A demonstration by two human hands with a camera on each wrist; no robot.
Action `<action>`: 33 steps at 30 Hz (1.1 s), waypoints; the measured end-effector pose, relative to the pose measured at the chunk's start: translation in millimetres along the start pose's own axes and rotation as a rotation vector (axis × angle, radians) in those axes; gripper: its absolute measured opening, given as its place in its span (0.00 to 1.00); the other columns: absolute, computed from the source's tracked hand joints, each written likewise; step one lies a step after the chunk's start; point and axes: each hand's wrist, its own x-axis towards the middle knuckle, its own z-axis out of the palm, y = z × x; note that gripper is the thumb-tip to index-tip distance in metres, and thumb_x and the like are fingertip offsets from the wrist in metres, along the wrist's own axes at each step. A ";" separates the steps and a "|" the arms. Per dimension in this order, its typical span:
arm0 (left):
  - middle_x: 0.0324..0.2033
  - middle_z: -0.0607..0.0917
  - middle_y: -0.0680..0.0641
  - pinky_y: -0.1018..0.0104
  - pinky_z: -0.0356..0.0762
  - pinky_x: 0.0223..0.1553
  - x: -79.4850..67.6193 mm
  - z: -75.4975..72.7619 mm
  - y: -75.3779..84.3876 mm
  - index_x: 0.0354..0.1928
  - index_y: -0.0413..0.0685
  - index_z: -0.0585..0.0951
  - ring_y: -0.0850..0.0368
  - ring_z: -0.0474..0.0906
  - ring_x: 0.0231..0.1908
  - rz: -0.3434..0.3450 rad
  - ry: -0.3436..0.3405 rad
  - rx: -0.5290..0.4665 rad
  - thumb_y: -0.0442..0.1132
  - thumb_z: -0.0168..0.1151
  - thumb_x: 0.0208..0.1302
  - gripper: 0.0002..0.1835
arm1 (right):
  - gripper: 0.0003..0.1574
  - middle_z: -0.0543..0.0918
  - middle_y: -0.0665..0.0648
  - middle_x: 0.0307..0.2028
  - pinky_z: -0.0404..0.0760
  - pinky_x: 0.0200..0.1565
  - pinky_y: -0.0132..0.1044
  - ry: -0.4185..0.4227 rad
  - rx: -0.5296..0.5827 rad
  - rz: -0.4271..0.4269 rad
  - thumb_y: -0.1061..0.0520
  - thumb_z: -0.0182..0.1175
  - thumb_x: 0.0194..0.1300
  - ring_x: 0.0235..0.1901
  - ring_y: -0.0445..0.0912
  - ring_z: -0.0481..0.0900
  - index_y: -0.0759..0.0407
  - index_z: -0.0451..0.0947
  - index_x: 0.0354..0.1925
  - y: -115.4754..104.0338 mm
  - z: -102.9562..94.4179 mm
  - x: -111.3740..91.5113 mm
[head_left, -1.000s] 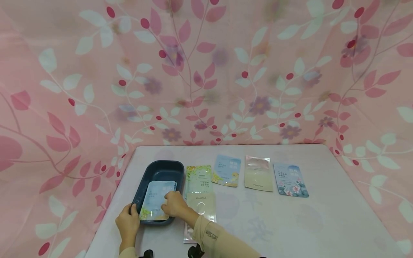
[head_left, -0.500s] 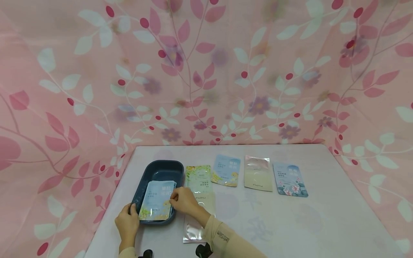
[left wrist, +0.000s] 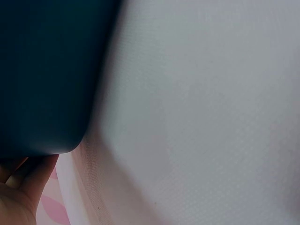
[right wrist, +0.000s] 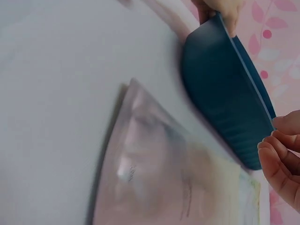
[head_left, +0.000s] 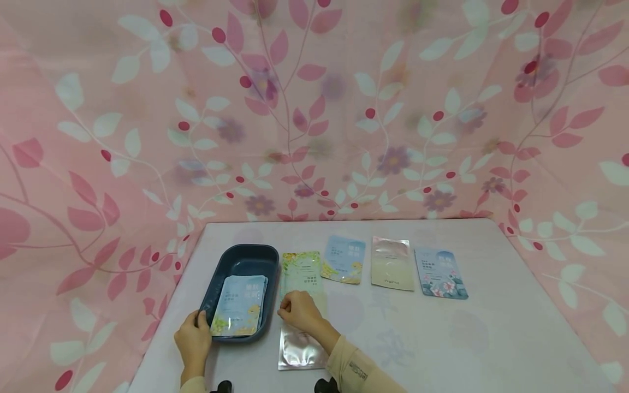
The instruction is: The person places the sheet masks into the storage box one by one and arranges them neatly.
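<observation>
Left hand (head_left: 193,341) grips tray (head_left: 249,263); right hand (head_left: 302,312) — curled, empty — partly hides silvery pouch (head_left: 297,351); three sachets (head_left: 392,266) beyond.

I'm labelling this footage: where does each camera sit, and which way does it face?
Head: on the head, facing forward and down at table, tray and packets; left hand, right hand and sleeves show.
Left wrist: on that wrist, facing the tray's outer wall and the table; part of the left hand shows, lower left.
Right wrist: on that wrist, facing a shiny packet and the tray's side; the right hand shows at right, the left at top.
Shared: head and right wrist both show the left hand holding the tray's rim.
</observation>
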 end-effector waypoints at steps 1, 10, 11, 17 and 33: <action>0.41 0.78 0.23 0.38 0.68 0.48 0.0 0.0 -0.3 0.44 0.22 0.77 0.24 0.74 0.45 0.003 0.005 -0.001 0.31 0.51 0.66 0.14 | 0.05 0.80 0.51 0.17 0.70 0.22 0.23 0.004 -0.008 0.002 0.66 0.65 0.50 0.17 0.32 0.69 0.63 0.80 0.21 3.2 -0.5 -2.0; 0.42 0.78 0.23 0.38 0.68 0.48 0.1 -0.4 -0.2 0.45 0.22 0.76 0.24 0.73 0.45 -0.010 -0.004 -0.004 0.31 0.51 0.67 0.14 | 0.03 0.83 0.56 0.24 0.75 0.26 0.29 -0.008 -0.135 0.105 0.65 0.64 0.51 0.21 0.42 0.77 0.66 0.81 0.28 27.7 -2.6 -19.5; 0.42 0.78 0.22 0.38 0.68 0.49 0.0 -0.7 0.0 0.45 0.22 0.76 0.24 0.73 0.46 -0.014 -0.008 -0.003 0.31 0.51 0.67 0.15 | 0.04 0.83 0.57 0.24 0.76 0.27 0.30 -0.005 -0.146 0.113 0.66 0.63 0.51 0.22 0.42 0.77 0.67 0.81 0.29 29.8 -2.9 -21.2; 0.43 0.78 0.22 0.38 0.67 0.49 -0.2 -1.5 0.7 0.46 0.22 0.76 0.24 0.73 0.46 -0.021 -0.015 0.002 0.32 0.50 0.67 0.15 | 0.03 0.77 0.52 0.18 0.72 0.23 0.31 0.036 -0.185 0.155 0.67 0.59 0.47 0.19 0.41 0.71 0.65 0.79 0.25 40.1 -5.1 -30.5; 0.42 0.78 0.23 0.38 0.68 0.48 -0.6 -0.1 0.2 0.45 0.22 0.76 0.23 0.73 0.45 -0.009 -0.008 0.006 0.31 0.51 0.67 0.14 | 0.08 0.72 0.50 0.19 0.69 0.25 0.35 0.050 -0.264 0.211 0.64 0.67 0.45 0.22 0.44 0.69 0.63 0.76 0.26 55.6 -5.7 -51.4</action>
